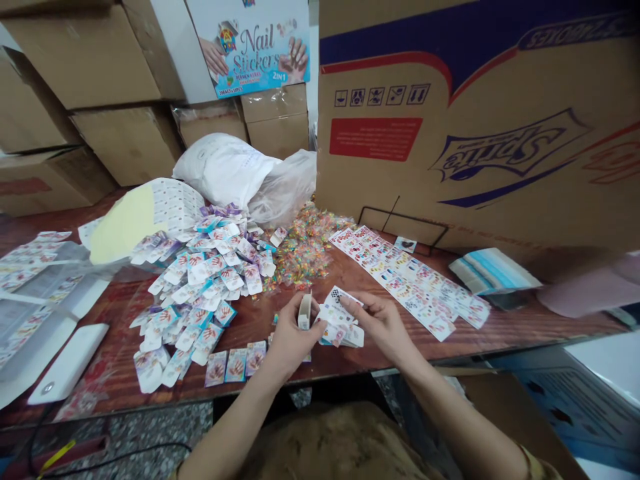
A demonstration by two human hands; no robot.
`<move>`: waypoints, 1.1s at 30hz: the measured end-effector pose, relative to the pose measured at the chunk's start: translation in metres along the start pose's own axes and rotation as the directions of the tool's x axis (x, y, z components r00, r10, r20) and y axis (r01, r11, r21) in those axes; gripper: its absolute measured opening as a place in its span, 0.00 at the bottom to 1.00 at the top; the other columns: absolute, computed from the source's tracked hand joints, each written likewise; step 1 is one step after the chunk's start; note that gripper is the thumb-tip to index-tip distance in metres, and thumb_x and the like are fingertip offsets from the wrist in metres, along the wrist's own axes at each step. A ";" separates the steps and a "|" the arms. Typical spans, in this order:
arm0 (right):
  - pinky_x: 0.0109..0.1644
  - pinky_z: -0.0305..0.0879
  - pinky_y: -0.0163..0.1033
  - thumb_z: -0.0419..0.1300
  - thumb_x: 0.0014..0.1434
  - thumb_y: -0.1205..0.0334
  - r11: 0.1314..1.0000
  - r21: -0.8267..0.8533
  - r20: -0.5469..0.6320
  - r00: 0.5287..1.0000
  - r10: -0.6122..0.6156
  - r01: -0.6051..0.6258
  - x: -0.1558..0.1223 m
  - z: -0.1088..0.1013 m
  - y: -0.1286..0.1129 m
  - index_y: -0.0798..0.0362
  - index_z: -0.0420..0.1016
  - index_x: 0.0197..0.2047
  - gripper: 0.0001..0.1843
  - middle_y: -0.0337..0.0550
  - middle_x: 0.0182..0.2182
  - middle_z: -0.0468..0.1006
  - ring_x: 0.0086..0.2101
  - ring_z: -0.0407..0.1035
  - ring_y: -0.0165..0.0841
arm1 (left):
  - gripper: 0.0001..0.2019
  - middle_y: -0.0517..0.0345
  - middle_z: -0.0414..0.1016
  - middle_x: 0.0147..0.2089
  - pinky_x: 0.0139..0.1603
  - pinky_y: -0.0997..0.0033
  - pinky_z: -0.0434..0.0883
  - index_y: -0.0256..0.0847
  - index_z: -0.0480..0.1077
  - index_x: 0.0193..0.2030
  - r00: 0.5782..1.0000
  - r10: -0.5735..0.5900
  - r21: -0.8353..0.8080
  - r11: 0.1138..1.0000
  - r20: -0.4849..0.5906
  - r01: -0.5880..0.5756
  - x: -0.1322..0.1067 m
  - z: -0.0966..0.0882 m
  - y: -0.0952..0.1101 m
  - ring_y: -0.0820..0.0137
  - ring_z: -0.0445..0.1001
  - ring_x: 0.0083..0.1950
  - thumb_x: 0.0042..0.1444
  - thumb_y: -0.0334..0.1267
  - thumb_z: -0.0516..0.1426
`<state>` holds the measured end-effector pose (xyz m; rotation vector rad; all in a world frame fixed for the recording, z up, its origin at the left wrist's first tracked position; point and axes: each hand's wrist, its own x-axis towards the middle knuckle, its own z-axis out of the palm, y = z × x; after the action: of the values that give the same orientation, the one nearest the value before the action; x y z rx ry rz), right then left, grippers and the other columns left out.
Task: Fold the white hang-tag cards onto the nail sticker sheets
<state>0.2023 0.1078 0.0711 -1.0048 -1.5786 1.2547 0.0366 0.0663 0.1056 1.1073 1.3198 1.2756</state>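
My left hand (289, 341) is closed round a small open cardboard box (304, 320), held upright between the fingers. Between the thumb and fingers of my right hand (384, 327) is a small printed sticker sheet (338, 299). Below that sheet are more small printed pieces (347, 333), partly overlapped, and I cannot tell exactly how they lie. A few small nail sticker boxes (236, 365) lie in a row on the table just left of my left hand. Farther left spreads a large heap of small flat boxes (197, 300).
Wrapped candies (305, 250) are piled behind my hands, by a white sack (225, 167). Long sticker strips (395, 280) lie right. A large carton (480, 133) stands at the back right. A white device (70, 363) lies near the left front edge.
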 end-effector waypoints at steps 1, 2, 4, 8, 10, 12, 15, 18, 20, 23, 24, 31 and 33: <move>0.34 0.73 0.38 0.58 0.62 0.47 0.994 -0.085 -0.035 0.997 -0.066 0.063 0.000 -0.001 0.000 0.53 0.81 0.44 0.19 0.45 0.33 0.83 0.31 0.76 0.37 | 0.11 0.67 0.62 0.23 0.26 0.77 0.60 0.39 0.64 0.26 1.000 -0.008 -0.018 1.000 -0.009 0.008 0.000 0.001 -0.002 0.77 0.59 0.24 0.39 0.35 0.64; 0.38 0.73 0.40 0.58 0.63 0.49 0.973 -0.183 -0.047 0.988 -0.149 0.138 -0.001 -0.001 0.000 0.52 0.81 0.44 0.18 0.45 0.35 0.83 0.34 0.77 0.38 | 0.11 0.67 0.63 0.23 0.27 0.78 0.60 0.39 0.64 0.27 1.000 -0.006 -0.036 0.999 -0.029 0.005 0.000 0.001 -0.004 0.77 0.59 0.24 0.39 0.35 0.64; 0.48 0.72 0.45 0.56 0.64 0.51 0.896 -0.349 0.014 0.958 -0.287 0.274 -0.004 -0.001 0.000 0.49 0.80 0.47 0.16 0.47 0.40 0.83 0.40 0.76 0.40 | 0.11 0.67 0.63 0.24 0.28 0.78 0.61 0.39 0.65 0.28 0.996 0.021 -0.057 0.998 -0.082 -0.025 0.000 0.003 -0.010 0.77 0.60 0.25 0.40 0.35 0.64; 0.52 0.71 0.45 0.59 0.62 0.49 0.822 -0.426 0.169 0.926 -0.337 0.377 -0.013 0.007 0.000 0.47 0.75 0.55 0.21 0.49 0.47 0.79 0.47 0.74 0.41 | 0.11 0.67 0.63 0.24 0.29 0.78 0.61 0.39 0.65 0.29 0.990 0.038 -0.084 0.995 -0.138 -0.050 -0.001 0.003 -0.017 0.77 0.61 0.26 0.42 0.35 0.64; 0.50 0.71 0.42 0.57 0.65 0.50 0.845 -0.379 0.160 0.926 -0.341 0.377 -0.014 0.010 0.000 0.49 0.76 0.52 0.18 0.49 0.46 0.80 0.45 0.75 0.40 | 0.13 0.67 0.63 0.24 0.28 0.78 0.62 0.39 0.64 0.29 0.991 0.019 -0.111 0.993 -0.132 -0.034 -0.001 0.002 -0.017 0.77 0.61 0.25 0.42 0.38 0.65; 0.44 0.72 0.39 0.54 0.67 0.52 0.886 -0.323 0.101 0.943 -0.316 0.332 -0.013 0.011 0.000 0.51 0.78 0.46 0.16 0.48 0.39 0.81 0.39 0.76 0.37 | 0.15 0.66 0.65 0.25 0.30 0.77 0.63 0.40 0.64 0.30 0.992 0.011 -0.121 0.992 -0.128 -0.027 -0.003 -0.001 -0.015 0.76 0.63 0.27 0.43 0.40 0.66; 0.29 0.68 0.34 0.55 0.65 0.48 0.946 -0.272 -0.018 0.982 -0.190 0.178 -0.010 0.007 0.002 0.53 0.78 0.37 0.18 0.42 0.24 0.77 0.24 0.72 0.32 | 0.16 0.65 0.66 0.27 0.32 0.75 0.64 0.41 0.63 0.32 0.995 -0.007 -0.041 0.999 -0.102 0.003 -0.009 -0.010 -0.016 0.74 0.65 0.28 0.44 0.41 0.66; 0.24 0.64 0.33 0.55 0.64 0.45 0.982 -0.169 -0.086 0.992 -0.096 0.081 -0.009 0.005 0.002 0.53 0.76 0.37 0.20 0.39 0.22 0.75 0.21 0.69 0.31 | 0.14 0.62 0.71 0.30 0.34 0.73 0.65 0.41 0.66 0.38 0.999 -0.024 0.150 0.988 -0.045 0.031 -0.019 -0.022 -0.024 0.70 0.69 0.31 0.48 0.41 0.64; 0.27 0.67 0.33 0.54 0.64 0.46 0.987 -0.125 -0.081 0.991 -0.106 0.095 -0.012 0.007 0.001 0.53 0.76 0.38 0.18 0.41 0.27 0.78 0.25 0.72 0.33 | 0.13 0.58 0.75 0.32 0.36 0.70 0.65 0.42 0.69 0.42 0.999 0.002 0.334 0.942 -0.041 0.012 -0.027 -0.029 -0.031 0.65 0.73 0.33 0.50 0.40 0.63; 0.39 0.71 0.36 0.54 0.65 0.54 0.941 -0.251 0.049 0.973 -0.223 0.228 -0.014 0.014 -0.005 0.51 0.76 0.41 0.13 0.45 0.35 0.81 0.35 0.77 0.37 | 0.17 0.51 0.78 0.39 0.39 0.65 0.68 0.43 0.71 0.46 0.991 0.117 0.598 0.800 -0.067 -0.053 -0.036 -0.035 -0.042 0.57 0.76 0.39 0.47 0.36 0.64; 0.42 0.71 0.37 0.53 0.66 0.57 0.909 -0.311 0.120 0.961 -0.251 0.276 -0.014 0.017 -0.007 0.50 0.75 0.41 0.11 0.45 0.37 0.81 0.38 0.77 0.37 | 0.19 0.50 0.79 0.42 0.41 0.64 0.69 0.43 0.71 0.48 0.986 0.155 0.654 0.752 -0.064 -0.076 -0.038 -0.036 -0.044 0.55 0.77 0.41 0.46 0.35 0.64; 0.35 0.66 0.36 0.50 0.63 0.72 0.702 -0.599 0.530 0.848 -0.012 0.385 -0.015 0.041 -0.011 0.53 0.66 0.46 0.10 0.45 0.32 0.80 0.33 0.76 0.36 | 0.23 0.47 0.78 0.48 0.45 0.55 0.75 0.37 0.70 0.52 0.984 0.154 0.829 0.537 0.084 -0.155 -0.062 -0.040 -0.050 0.53 0.78 0.46 0.47 0.27 0.61; 0.37 0.65 0.37 0.51 0.60 0.74 0.585 -0.650 0.582 0.812 -0.028 0.486 -0.017 0.050 -0.007 0.54 0.66 0.46 0.12 0.47 0.32 0.79 0.33 0.75 0.38 | 0.21 0.47 0.79 0.47 0.43 0.55 0.76 0.36 0.70 0.51 0.991 0.111 0.815 0.566 0.078 -0.127 -0.068 -0.040 -0.051 0.53 0.78 0.45 0.48 0.29 0.61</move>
<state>0.1597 0.0760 0.0698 -0.8791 -2.7466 0.5843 0.0058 -0.0083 0.0571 1.8695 1.9301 0.6800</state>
